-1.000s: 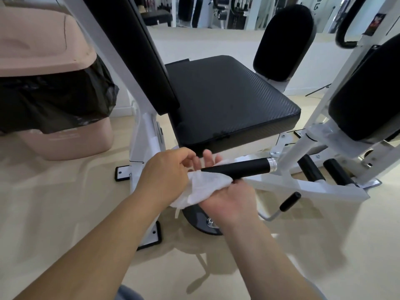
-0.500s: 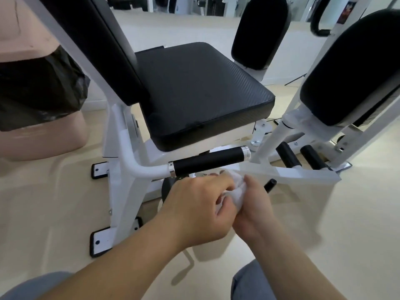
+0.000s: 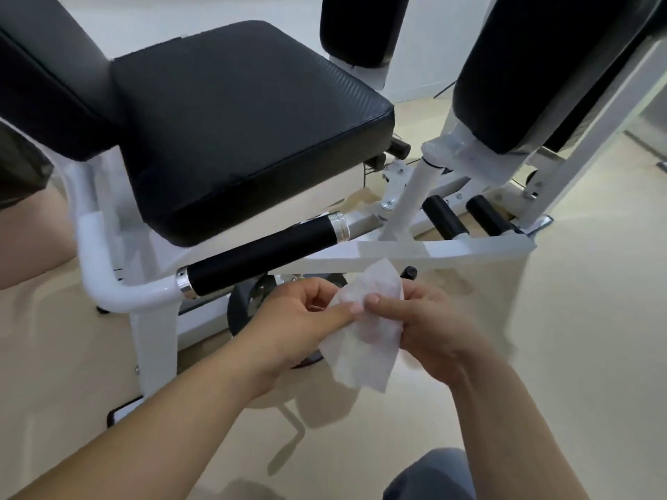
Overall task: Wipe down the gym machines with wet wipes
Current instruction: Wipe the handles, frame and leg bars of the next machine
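Fingers (image 3: 335,312) of both hands curled and pinching a white wet wipe (image 3: 364,344), left hand (image 3: 288,330) at its left edge, right hand (image 3: 436,330) at its right edge. Spread open in the air, near the black handle grip (image 3: 263,258) of the gym machine (image 3: 119,294), apart from it. Above that, the black seat pad (image 3: 245,128); underneath, beige floor (image 3: 541,319).

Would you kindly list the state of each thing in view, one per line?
wipe: opened out, held in the air between both hands, off the machine.
left hand: pinches the wipe's left edge, thumb on top.
right hand: grips the wipe's right side.
handle: bare, touched by neither hand nor wipe.
seat: untouched.
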A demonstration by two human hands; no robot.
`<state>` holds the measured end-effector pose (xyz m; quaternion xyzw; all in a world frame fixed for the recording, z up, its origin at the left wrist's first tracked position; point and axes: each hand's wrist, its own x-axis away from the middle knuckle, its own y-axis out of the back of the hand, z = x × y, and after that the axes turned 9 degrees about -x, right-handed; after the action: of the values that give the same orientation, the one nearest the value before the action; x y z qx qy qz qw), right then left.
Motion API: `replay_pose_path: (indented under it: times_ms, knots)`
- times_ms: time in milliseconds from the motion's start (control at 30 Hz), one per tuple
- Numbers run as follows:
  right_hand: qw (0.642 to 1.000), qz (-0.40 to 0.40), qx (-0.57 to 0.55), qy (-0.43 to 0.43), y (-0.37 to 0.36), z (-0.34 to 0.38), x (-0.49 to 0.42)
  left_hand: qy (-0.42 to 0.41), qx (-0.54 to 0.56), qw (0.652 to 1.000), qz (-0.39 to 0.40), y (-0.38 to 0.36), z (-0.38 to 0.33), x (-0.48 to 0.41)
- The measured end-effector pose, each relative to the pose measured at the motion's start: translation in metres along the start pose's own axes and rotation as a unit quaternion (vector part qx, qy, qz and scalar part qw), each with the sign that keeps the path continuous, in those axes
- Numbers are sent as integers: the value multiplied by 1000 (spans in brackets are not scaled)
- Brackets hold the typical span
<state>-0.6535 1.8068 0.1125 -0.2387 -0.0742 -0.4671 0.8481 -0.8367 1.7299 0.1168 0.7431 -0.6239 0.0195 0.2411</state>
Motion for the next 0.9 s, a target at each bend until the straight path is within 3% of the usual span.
replay_pose_path:
  times_ms: [133, 300, 433, 500, 600, 767, 900]
  knots:
    - [997, -2, 76, -1, 28, 2, -1, 8, 40, 999, -27, -18, -1, -20]
    - [980, -140, 120, 80, 50, -4, 9, -57, 4, 998, -18, -50, -9, -31]
    - [903, -367, 137, 174, 60, -12, -4, -84, 20, 994, -60, -71, -20, -44]
    - [864, -438, 132, 210, 59, -18, -10, -84, 25, 992, -93, -77, -20, -50]
    - [893, -399, -7, 206, 50, -23, -19, -71, 9, 987, -147, -78, -14, -57]
    - [953, -257, -35, 157, 31, -38, -34, -51, 57, 988, -136, -79, -10, -58]
    - [965, -202, -98, 135, 22, -42, -36, -28, 130, 981, -140, -74, -6, -57]
